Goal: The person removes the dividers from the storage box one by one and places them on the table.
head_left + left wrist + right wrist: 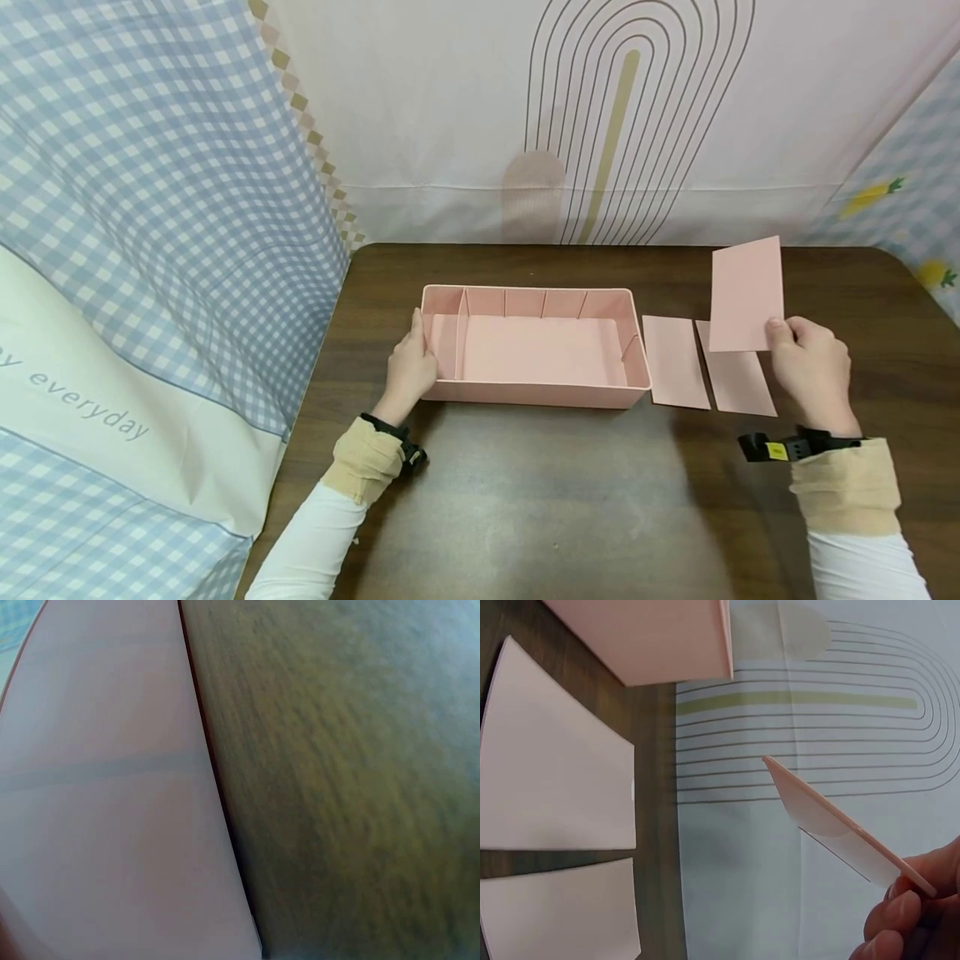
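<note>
A person's two hands work over a brown wooden table. The left hand rests against the left end of a long, shallow, open-topped pink box, one finger lying straight along the outside of its wall; the other fingers are hard to make out. The box sits on the table between the hands, closer to the left one. Just beyond the left hand, inside the box, a divider stands upright across the width, setting off a narrow compartment; the walls further along carry thin vertical lines.

The right hand pinches a flat pink panel at its lower corner between thumb and fingers, holding it tilted up above the table. Two similar panels lie flat to the left of the right hand: a near-box panel just beside the box, and a second panel, partly hidden beneath the raised one. Beyond both hands hangs a white cloth printed with nested arches; left of the left hand, a blue checked cloth.
</note>
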`<state>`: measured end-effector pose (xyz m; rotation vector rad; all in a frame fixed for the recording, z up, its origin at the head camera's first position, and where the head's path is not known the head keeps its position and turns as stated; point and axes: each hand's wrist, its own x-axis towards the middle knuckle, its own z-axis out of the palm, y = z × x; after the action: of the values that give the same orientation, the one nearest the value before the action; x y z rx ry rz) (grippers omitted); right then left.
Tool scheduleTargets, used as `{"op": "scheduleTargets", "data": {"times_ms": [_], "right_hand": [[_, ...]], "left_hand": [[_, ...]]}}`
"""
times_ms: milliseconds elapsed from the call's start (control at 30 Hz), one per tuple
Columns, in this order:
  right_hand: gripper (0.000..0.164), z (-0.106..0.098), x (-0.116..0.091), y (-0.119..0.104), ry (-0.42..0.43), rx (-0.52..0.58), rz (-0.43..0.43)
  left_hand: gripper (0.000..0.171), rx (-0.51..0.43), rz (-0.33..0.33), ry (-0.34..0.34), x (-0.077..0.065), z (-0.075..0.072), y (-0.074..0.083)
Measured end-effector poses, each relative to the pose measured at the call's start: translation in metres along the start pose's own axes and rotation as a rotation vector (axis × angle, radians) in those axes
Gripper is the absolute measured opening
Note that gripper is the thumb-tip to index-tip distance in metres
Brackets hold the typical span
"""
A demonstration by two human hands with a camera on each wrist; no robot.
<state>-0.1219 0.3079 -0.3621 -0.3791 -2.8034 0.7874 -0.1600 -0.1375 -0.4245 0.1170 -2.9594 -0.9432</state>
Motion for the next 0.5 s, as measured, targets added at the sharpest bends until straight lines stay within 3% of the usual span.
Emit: {"op": "scheduleTargets", "data": {"times_ms": [500], "right_hand": [[0.044,-0.006,0.003,0.017,-0.016,-0.044,-0.002]], "left_hand": [[0.062,-0.012,-0.002,0.001,-0.001,-0.001,0.001]]}}
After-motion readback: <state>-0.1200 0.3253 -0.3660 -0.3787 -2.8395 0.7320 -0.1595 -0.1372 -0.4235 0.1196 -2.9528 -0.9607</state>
